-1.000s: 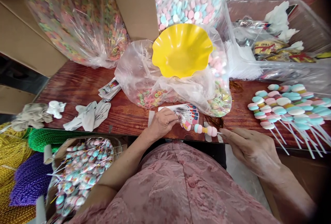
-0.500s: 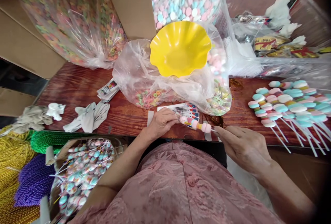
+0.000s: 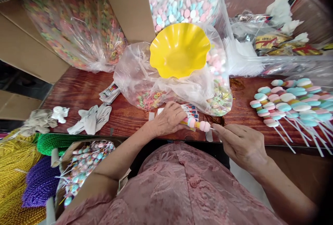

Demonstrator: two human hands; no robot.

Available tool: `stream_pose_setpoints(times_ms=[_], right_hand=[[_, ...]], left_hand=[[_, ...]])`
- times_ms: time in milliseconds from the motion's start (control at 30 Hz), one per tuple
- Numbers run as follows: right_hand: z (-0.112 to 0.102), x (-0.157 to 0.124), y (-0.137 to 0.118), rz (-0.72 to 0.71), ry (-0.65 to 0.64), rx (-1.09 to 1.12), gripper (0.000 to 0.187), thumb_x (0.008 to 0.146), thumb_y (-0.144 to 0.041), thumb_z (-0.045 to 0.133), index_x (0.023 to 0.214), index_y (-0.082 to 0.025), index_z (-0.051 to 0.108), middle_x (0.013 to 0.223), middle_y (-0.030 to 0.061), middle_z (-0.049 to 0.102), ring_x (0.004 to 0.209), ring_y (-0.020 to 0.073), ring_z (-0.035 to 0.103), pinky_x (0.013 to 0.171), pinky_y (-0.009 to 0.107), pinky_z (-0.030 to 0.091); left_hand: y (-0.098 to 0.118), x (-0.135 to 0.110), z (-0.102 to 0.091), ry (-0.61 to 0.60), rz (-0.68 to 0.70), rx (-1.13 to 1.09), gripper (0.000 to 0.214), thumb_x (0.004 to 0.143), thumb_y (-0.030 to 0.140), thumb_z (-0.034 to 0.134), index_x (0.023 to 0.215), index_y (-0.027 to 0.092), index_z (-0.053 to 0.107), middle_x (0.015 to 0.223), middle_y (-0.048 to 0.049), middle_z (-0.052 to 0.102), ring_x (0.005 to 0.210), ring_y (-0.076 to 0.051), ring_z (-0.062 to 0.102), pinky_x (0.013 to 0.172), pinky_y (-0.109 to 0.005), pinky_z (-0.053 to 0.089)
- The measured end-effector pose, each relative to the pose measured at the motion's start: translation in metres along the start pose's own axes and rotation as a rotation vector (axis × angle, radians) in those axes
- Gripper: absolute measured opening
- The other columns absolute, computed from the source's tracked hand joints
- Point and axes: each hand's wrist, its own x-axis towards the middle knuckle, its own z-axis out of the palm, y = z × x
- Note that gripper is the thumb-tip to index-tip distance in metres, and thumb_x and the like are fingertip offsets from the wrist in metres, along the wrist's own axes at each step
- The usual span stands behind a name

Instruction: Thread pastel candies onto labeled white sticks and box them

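Note:
A candy skewer (image 3: 204, 126) of pink, white and yellow pieces lies level between my two hands, just above the table's front edge. My right hand (image 3: 240, 143) pinches the bare end of its white stick. Wrapped over the other end, my left hand (image 3: 170, 119) hides the pieces under its fingers. Behind the skewer, printed cards (image 3: 190, 111) lie fanned out, partly covered by the left hand. Farther right, several finished-looking candy skewers (image 3: 291, 102) are piled with their sticks toward me.
A yellow wavy bowl (image 3: 180, 50) rests on plastic bags of candy (image 3: 149, 96). A clear bin (image 3: 273, 58) with packets stands at back right. Grey gloves (image 3: 91, 119) lie at left. Below are a container of wrapped skewers (image 3: 85, 162) and purple beads (image 3: 40, 180).
My left hand has slid right along the skewer and now covers more of its left end. The right hand keeps its pinch on the stick, and the view has shifted slightly.

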Motion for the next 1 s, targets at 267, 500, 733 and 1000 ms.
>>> stream_pose_setpoints(times_ms=[267,500,733,1000], right_hand=[[0.000,0.018,0.000,0.004,-0.051,0.126,0.024,0.092,-0.011,0.047,0.096,-0.015,0.070,0.065,0.0008,0.061,0.058,0.0118,0.054,0.056,0.025,0.038],[-0.006,0.024,0.004,0.038,-0.095,0.252,0.025,0.095,-0.017,0.046,0.090,-0.017,0.070,0.066,0.0007,0.063,0.058,0.0102,0.055,0.054,0.024,0.034],[-0.001,0.024,-0.006,-0.041,-0.057,0.050,0.025,0.091,-0.010,0.043,0.089,-0.018,0.067,0.066,0.0008,0.062,0.059,0.0123,0.053,0.056,0.028,0.033],[0.005,0.035,-0.020,-0.105,-0.076,0.004,0.028,0.081,0.000,0.043,0.081,-0.018,0.064,0.059,-0.0008,0.058,0.054,0.0120,0.050,0.057,0.029,0.029]], left_hand=[[0.017,0.000,-0.005,-0.007,-0.074,-0.045,0.058,0.086,0.074,0.042,0.084,0.017,0.051,0.074,-0.0028,0.061,0.066,-0.017,0.057,0.058,-0.028,0.035],[0.018,-0.012,-0.017,-0.099,-0.232,0.047,0.052,0.080,0.068,0.063,0.090,0.017,0.056,0.082,-0.0036,0.066,0.072,-0.019,0.062,0.060,-0.028,0.036],[0.023,-0.015,-0.018,-0.152,-0.348,-0.039,0.027,0.083,0.042,0.072,0.086,0.018,0.060,0.083,-0.0035,0.070,0.076,-0.019,0.064,0.064,-0.028,0.042],[0.027,-0.012,-0.011,-0.183,-0.414,-0.046,0.015,0.080,0.027,0.070,0.076,0.018,0.059,0.072,-0.0023,0.066,0.065,-0.017,0.059,0.058,-0.028,0.038]])
